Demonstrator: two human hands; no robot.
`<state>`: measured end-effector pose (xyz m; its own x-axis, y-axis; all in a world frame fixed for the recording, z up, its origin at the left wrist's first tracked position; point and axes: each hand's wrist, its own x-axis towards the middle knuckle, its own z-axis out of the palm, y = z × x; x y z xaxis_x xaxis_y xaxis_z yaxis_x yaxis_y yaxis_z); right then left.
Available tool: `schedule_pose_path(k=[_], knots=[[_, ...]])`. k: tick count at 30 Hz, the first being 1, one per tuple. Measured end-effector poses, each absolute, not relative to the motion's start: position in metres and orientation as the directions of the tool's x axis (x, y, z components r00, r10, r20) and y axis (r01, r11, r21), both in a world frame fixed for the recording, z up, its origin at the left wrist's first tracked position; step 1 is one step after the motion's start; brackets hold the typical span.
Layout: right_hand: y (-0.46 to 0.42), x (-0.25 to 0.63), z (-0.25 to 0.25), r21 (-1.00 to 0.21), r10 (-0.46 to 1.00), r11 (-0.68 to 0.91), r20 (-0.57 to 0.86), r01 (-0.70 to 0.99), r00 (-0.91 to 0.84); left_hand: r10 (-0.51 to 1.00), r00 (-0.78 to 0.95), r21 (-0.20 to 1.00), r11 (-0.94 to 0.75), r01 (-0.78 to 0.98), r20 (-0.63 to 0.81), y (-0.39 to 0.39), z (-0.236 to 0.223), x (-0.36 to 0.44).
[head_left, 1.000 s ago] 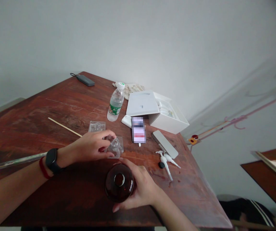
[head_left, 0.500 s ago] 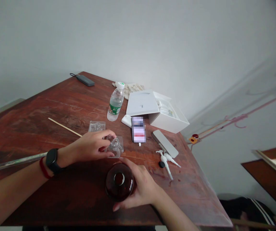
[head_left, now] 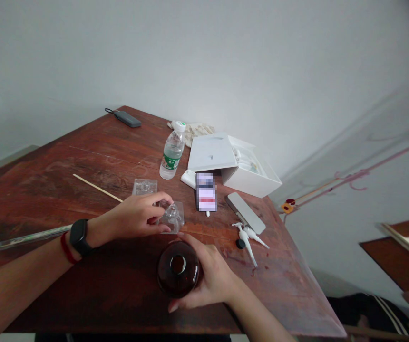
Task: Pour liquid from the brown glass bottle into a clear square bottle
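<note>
My right hand (head_left: 213, 278) is wrapped round the side of a dark brown, shiny bottle (head_left: 186, 282) with an open round mouth, standing upright near the table's front edge. To the left, my left hand (head_left: 147, 213) lies over a clear moulded plastic tray (head_left: 176, 218), thumb and fingers curved but apart. I cannot tell how firmly they touch it. More of the clear plastic (head_left: 144, 185) shows behind that hand. White pump heads (head_left: 245, 240) and a small black cap (head_left: 240, 243) lie to the right of the bottle.
A water bottle (head_left: 172, 154), a phone (head_left: 206, 192), an open white box (head_left: 250, 173) and a grey-white case (head_left: 245, 212) stand or lie farther back. A thin wooden stick (head_left: 95, 186) and a wrapped strip (head_left: 22, 241) lie left. The table's right edge (head_left: 311, 270) slopes away beside the wall.
The view has shifted very slightly. Both hands, the brown bottle and the plastic tray keep their places. At the lower right edge, part of what looks like another person's hand has come into view.
</note>
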<state>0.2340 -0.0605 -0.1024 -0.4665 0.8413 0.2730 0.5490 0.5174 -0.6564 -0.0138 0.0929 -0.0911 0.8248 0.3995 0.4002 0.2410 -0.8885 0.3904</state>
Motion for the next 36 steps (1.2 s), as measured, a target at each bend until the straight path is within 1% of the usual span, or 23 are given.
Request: schedule_pose_path(k=[6,12,19,24,29,32,36], knots=[[-0.06,0.234,-0.103,-0.66,0.839,0.518,0.268,0.544,-0.473,0.401,0.83,0.399,-0.885,0.242,0.386,0.093,-0.091,-0.015],[-0.06,0.232,-0.099,-0.664,0.83,0.539,0.314,0.518,-0.461,0.404,0.83,0.403,-0.882,0.243,0.385,0.092,-0.089,-0.015],[-0.06,0.232,-0.1,-0.659,0.852,0.497,0.249,0.564,-0.46,0.398,0.827,0.402,-0.885,0.234,0.396,0.092,-0.09,-0.014],[-0.06,0.232,-0.099,-0.672,0.847,0.508,0.277,0.539,-0.453,0.406,0.822,0.413,-0.88,0.234,0.399,0.092,-0.089,-0.014],[-0.06,0.231,-0.095,-0.664,0.853,0.497,0.253,0.559,-0.457,0.412,0.826,0.415,-0.877,0.244,0.384,0.091,-0.088,-0.014],[-0.061,0.233,-0.098,-0.64,0.845,0.515,0.27,0.57,-0.461,0.415,0.828,0.41,-0.876,0.253,0.376,0.092,-0.088,-0.013],[-0.063,0.237,-0.108,-0.547,0.827,0.562,0.351,0.621,-0.439,0.417,0.823,0.399,-0.88,0.259,0.386,0.091,-0.088,-0.013]])
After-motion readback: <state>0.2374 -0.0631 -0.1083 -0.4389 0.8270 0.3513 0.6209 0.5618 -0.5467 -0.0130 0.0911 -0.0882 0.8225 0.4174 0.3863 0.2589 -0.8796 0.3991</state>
